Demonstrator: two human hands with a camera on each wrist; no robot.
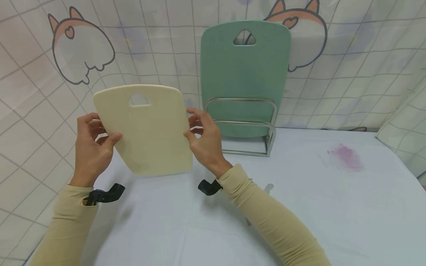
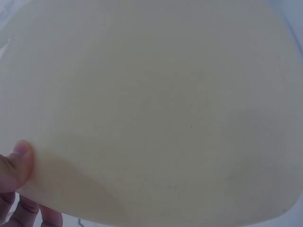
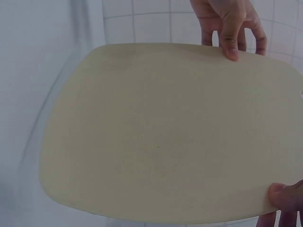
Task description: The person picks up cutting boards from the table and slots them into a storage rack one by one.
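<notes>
Between both hands, a cream cutting board [image 1: 153, 136] stands tilted upright, its triangular handle hole at the top and its lower edge close over the white table. My left hand [image 1: 93, 142] grips its left edge, thumb on the near face and fingers behind. On the opposite edge, my right hand [image 1: 208, 140] pinches the board between thumb and fingers. Both wrist views are filled mostly by the board's face [image 2: 156, 104], with small dark specks on it. The left hand [image 3: 232, 23] also shows at the far edge in the right wrist view.
A green cutting board [image 1: 244, 74] stands in a metal wire rack [image 1: 271, 129] just right of my right hand. Behind hangs a checked cloth [image 1: 166, 55] with cartoon animal prints. The white tabletop [image 1: 316, 207] carries a pink stain [image 1: 347, 157] at the right.
</notes>
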